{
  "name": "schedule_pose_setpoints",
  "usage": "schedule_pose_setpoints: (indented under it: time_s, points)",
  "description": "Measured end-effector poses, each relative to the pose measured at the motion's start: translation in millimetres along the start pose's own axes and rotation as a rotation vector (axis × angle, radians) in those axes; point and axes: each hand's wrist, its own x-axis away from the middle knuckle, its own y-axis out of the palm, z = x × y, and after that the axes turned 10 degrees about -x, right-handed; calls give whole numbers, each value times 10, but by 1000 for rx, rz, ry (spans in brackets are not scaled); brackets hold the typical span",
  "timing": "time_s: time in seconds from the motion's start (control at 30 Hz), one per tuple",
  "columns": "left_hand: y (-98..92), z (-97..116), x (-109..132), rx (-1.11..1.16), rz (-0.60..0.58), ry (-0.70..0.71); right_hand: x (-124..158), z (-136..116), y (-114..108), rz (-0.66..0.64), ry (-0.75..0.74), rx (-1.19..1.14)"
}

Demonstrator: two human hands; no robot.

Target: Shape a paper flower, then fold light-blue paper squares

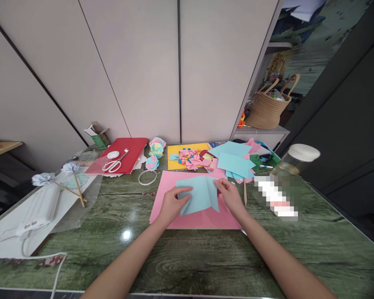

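A sheet of light blue paper (200,194) with a crease near its right side is held up over a large pink sheet (162,209). My left hand (174,204) grips its left edge, thumb and fingers closed on the paper. At the upper right edge, my right hand (230,195) pinches the folded flap between thumb and fingers. Just behind the pink sheet lie small folded pink paper pieces (193,158) on a yellow sheet (172,165). More light blue paper (235,164) is piled to their right.
White-handled scissors (112,165) lie on red paper (134,153) at the back left, beside paper flowers (156,148). A clear jar with white lid (303,153) stands right. A white power strip (39,211) and its cable occupy the left. A wooden stick (244,193) lies near my right hand.
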Motion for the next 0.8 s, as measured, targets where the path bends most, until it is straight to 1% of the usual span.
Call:
schedule_pose_setpoints:
  time_s: [0.1,0.27,0.4,0.5,0.57,0.67,0.73,0.8]
  points:
    - [-6,21,6,-3,27,-11,-2,-2,-5,14,-4,9]
    - [-18,39,9,33,27,-10,-23,7,-26,29,2,7]
    - [-25,30,-2,21,45,-15,-32,22,-37,53,34,-44]
    - [-33,44,-2,7,53,6,-24,15,-23,40,63,-113]
    - [-41,63,4,-15,49,27,-15,-4,-4,-7,123,-220]
    - [-52,85,10,-27,31,49,0,-30,28,-112,253,-359]
    - [-54,85,9,-4,14,44,9,-31,47,-143,311,-381]
    - [-48,71,4,25,-10,24,19,-16,64,-145,356,-387]
